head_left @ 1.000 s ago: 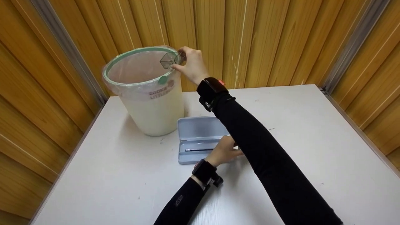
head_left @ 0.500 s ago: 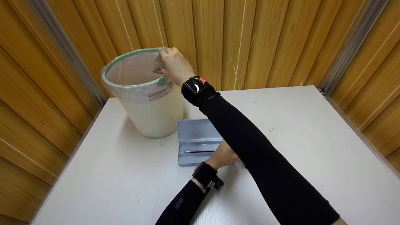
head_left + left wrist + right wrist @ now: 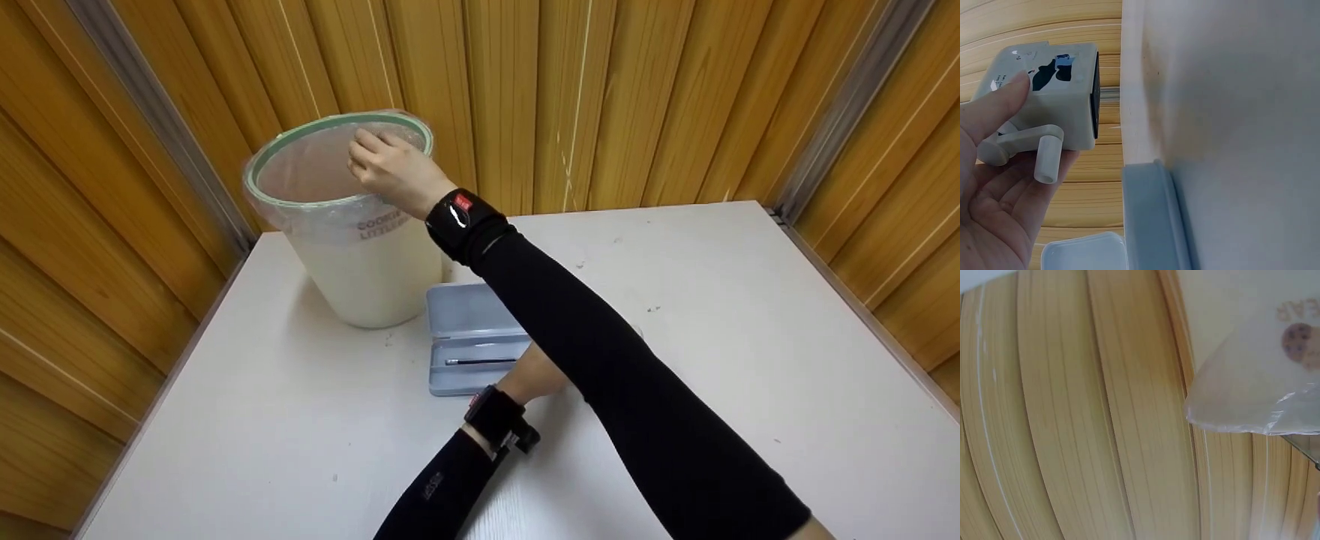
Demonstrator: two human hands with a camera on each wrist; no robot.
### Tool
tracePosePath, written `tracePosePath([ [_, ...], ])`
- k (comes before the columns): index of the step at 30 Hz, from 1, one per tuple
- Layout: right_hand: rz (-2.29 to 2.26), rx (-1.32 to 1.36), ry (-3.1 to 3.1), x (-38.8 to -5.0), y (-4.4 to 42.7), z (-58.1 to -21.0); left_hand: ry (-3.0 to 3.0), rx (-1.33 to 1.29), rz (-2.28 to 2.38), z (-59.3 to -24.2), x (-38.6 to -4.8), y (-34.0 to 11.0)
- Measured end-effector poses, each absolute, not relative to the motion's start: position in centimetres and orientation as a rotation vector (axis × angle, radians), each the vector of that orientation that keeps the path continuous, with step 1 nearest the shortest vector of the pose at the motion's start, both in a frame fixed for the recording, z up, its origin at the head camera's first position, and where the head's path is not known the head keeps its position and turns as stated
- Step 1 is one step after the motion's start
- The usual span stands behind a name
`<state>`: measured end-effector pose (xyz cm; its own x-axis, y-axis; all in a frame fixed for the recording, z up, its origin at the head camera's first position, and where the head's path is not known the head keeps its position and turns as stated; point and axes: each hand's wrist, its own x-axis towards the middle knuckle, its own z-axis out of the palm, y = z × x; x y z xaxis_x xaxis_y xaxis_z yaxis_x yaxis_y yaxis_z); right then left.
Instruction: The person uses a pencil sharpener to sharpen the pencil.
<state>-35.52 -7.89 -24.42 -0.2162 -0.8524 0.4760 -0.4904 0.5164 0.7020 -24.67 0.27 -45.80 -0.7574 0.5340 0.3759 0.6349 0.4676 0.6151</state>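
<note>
My right hand (image 3: 396, 172) is over the near right rim of a cream bin (image 3: 360, 274) with a green rim and clear liner. Its fingers are curled around a clear plastic drawer, mostly hidden in the head view; a corner of the drawer (image 3: 1307, 445) shows at the right wrist view's edge. In the left wrist view, my left hand (image 3: 1002, 208) grips a white crank pencil sharpener (image 3: 1064, 98), thumb on its printed side. The head view shows that left hand partly behind the right sleeve, beside an open blue pencil case (image 3: 472, 311).
A dark pencil (image 3: 480, 361) lies inside the pencil case. The white table (image 3: 247, 420) has small dark specks on it. Wood-patterned walls (image 3: 660, 112) enclose its back and sides. My right forearm crosses above the left hand.
My right hand has moved left over the bin and turned, taking the clear drawer out of sight in the head view. The left hand stays nearly in place.
</note>
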Motion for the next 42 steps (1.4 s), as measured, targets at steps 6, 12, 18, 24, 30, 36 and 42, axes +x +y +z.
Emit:
tracePosePath([
  [6, -0.628, 1.244, -1.69, -35.3, -7.8, -24.7, -2.552, -1.052, -1.28, -46.3, -24.8, 0.2],
  [12, -0.708, 1.32, -1.673, -35.1, -7.7, -24.7, -2.521, -1.12, -1.394, -46.6, -25.0, 0.3],
  [18, -0.714, 1.327, -1.673, -35.0, -7.7, -24.4, -2.483, -1.087, -1.539, -46.7, -25.0, 0.4],
  [24, -0.657, 1.236, -1.697, -35.2, -7.2, -23.9, -2.33, -1.151, -1.671, -46.6, -24.9, 0.5],
  [30, -0.507, 1.039, -1.965, -35.7, -5.9, -23.1, -2.345, -1.235, -1.361, -47.0, -25.4, 0.6],
  [36, 0.407, 0.945, -2.381, -36.2, -4.1, -22.6, -2.496, -1.159, -1.208, -46.9, -25.5, 0.1],
  [42, 1.08, 0.792, -2.369, -37.1, -2.4, -23.1, -2.621, -1.092, -1.151, -46.7, -25.3, -0.3],
])
